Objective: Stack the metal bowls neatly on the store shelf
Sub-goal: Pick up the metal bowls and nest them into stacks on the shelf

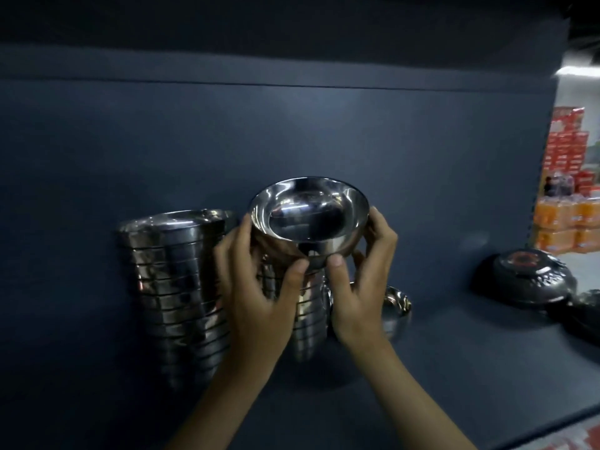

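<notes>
A shiny metal bowl [308, 216] is tilted toward me at the top of a stack of metal bowls [308, 323] on the dark shelf [454, 368]. My left hand [256, 287] grips its left side, thumb on the base. My right hand [360, 284] grips its right side the same way. A taller stack of metal bowls [175, 287] stands just to the left. Behind my right hand a loose metal bowl [396, 306] lies on the shelf, partly hidden.
The shelf's dark back panel [292, 131] rises close behind the stacks. Dark lidded pots [526, 274] sit at the right end of the shelf. Beyond the shelf's right edge, stacked red and orange goods [568, 190] fill the store aisle.
</notes>
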### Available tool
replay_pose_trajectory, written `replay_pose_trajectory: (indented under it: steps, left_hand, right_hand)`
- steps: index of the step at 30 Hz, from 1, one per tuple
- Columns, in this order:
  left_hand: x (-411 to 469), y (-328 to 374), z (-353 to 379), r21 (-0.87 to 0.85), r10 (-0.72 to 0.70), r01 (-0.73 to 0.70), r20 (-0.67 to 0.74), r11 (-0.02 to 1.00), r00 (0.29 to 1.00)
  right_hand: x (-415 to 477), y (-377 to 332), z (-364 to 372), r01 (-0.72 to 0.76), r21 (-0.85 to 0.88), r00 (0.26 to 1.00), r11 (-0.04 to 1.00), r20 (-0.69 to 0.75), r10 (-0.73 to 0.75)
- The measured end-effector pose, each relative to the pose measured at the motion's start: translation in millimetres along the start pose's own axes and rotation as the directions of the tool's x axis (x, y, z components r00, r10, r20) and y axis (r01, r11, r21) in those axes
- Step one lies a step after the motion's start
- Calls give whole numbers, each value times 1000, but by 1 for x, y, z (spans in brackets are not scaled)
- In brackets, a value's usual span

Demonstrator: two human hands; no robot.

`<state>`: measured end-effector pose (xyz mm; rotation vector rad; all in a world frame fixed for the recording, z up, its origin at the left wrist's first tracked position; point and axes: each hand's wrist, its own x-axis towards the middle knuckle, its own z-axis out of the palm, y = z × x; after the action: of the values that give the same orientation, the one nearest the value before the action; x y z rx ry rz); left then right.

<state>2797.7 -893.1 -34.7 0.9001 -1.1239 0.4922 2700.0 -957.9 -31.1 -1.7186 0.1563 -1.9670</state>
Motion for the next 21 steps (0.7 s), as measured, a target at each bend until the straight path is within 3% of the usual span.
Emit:
replay_pose_trajectory:
  steps: [4,11,21]
  left_hand:
    - [-5,-19,-3,49,16,-16,9,999,1000]
    - [-13,-30,-9,341,69,-125,171,932,983]
    - [-21,-44,-10,425,-63,-69,290,903,955]
  right_hand:
    - [5,18,12,-25,26,999,999,36,24]
    - [2,50,24,-71,42,996,997,57,68]
    - [-5,77,24,-248,-64,959,967,127,254]
